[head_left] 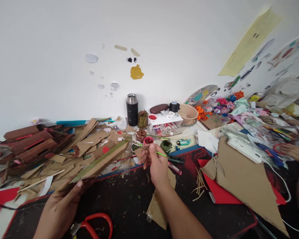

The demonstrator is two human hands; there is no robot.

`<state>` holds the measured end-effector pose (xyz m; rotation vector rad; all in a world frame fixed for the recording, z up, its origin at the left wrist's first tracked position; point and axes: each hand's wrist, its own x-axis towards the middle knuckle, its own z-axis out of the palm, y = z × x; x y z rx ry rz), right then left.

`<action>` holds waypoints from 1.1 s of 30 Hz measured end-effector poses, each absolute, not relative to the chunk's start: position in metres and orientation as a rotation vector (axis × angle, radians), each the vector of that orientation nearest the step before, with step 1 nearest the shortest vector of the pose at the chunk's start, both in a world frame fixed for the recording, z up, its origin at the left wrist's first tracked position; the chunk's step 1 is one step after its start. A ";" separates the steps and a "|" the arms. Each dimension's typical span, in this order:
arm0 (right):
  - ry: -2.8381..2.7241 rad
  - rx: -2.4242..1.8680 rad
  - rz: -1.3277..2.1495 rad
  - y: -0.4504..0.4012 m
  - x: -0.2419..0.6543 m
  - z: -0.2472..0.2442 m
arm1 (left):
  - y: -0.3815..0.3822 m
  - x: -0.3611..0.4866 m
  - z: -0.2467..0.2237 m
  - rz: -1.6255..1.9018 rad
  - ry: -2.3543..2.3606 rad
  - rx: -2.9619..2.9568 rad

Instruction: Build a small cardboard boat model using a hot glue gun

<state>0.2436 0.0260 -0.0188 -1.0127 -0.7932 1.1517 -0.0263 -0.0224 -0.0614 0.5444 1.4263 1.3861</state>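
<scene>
My left hand [61, 205] grips the near end of a long cardboard piece [102, 161], which tilts up and away to the right. Green paint covers part of its upper face; bare brown cardboard shows along its side. Closed around a thin paintbrush [161, 154] with a light green handle is my right hand [156, 162]. The brush points left, its tip at the far end of the cardboard piece; whether it touches I cannot tell. Just beyond that hand stand a jar of dark green paint [166, 146], a pink paint jar [148, 140] and a brown paint jar [141, 135].
Red-handled scissors [99, 217] lie near my left hand. Cardboard scraps [89, 142] and brown-painted cardboard models [32, 142] pile up at left. A black thermos [132, 111] stands by the wall. At right are a large cardboard sheet [244, 186] and another person's hand [292, 152].
</scene>
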 end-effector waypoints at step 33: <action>-0.925 -0.905 1.264 0.008 0.234 -0.013 | -0.023 -0.018 -0.064 1.468 1.301 0.567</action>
